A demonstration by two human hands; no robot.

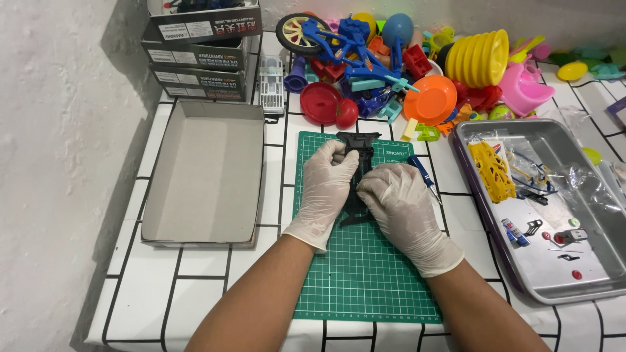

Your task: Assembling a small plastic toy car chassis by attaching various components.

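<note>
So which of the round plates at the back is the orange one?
The orange plate, right of the red plate and just left of the yellow stack.

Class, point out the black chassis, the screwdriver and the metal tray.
black chassis (358, 143), head view, its upper end.
screwdriver (419, 169), head view, blue handle.
metal tray (554, 296), head view, near rim.
</note>
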